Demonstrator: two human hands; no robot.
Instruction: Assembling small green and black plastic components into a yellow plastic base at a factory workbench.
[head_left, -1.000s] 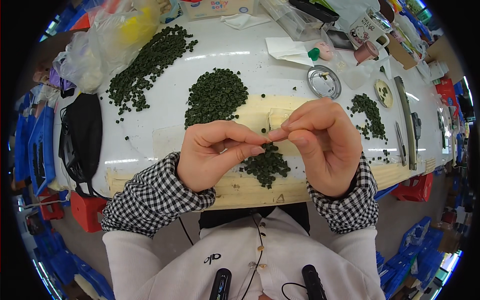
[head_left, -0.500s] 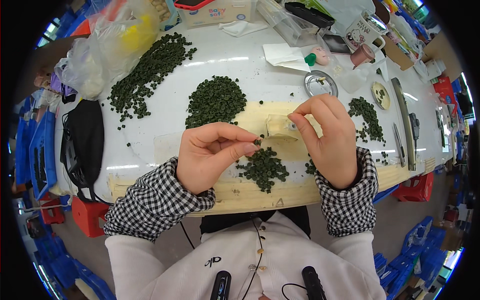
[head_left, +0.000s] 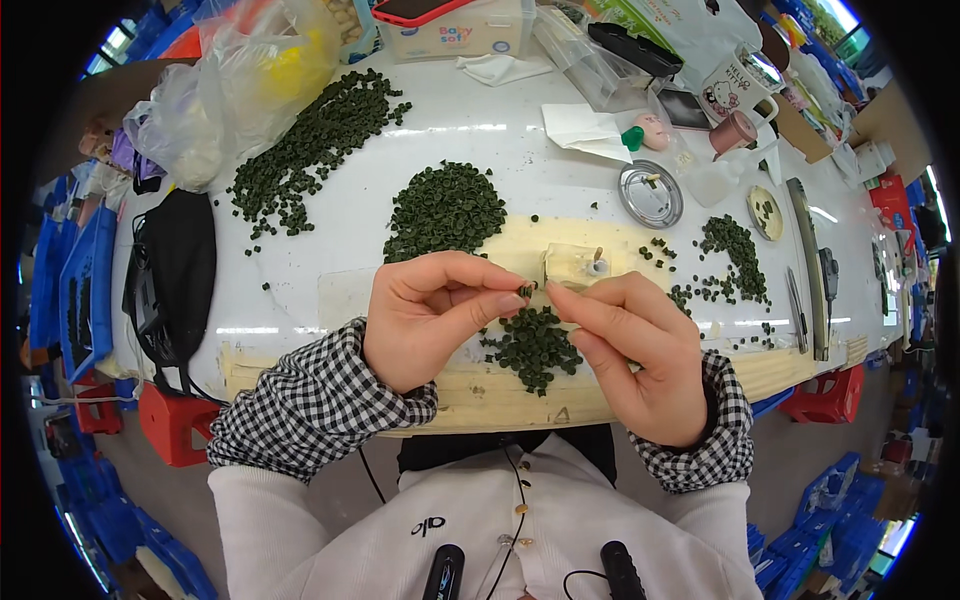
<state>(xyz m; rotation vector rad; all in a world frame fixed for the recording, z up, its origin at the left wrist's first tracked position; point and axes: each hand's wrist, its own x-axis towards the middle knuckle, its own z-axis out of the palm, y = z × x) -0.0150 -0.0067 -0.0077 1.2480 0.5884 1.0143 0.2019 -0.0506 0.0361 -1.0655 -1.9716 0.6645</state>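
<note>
My left hand (head_left: 440, 315) pinches a small dark green button-like piece (head_left: 527, 289) between thumb and index finger. Close to its right side are the fingertips of my right hand (head_left: 640, 350), drawn together; anything between them is too small to make out. Below both hands lies a small heap of the same green pieces (head_left: 535, 352). Just behind my right fingertips stands a pale, wrapped block (head_left: 562, 262) with a short brown peg and a small greyish cup on it.
Larger heaps of green pieces (head_left: 445, 210) (head_left: 315, 140) lie farther back and left. More pieces (head_left: 735, 258) are scattered at right, near a round metal lid (head_left: 650, 195) and a small dish (head_left: 765, 212). A black cloth bag (head_left: 180, 290) lies left; a mug (head_left: 738, 90) stands back right.
My right hand has moved from the pale block toward the green piece in my left hand, uncovering the peg and cup. The left hand keeps its pinch. The view has shifted slightly.
</note>
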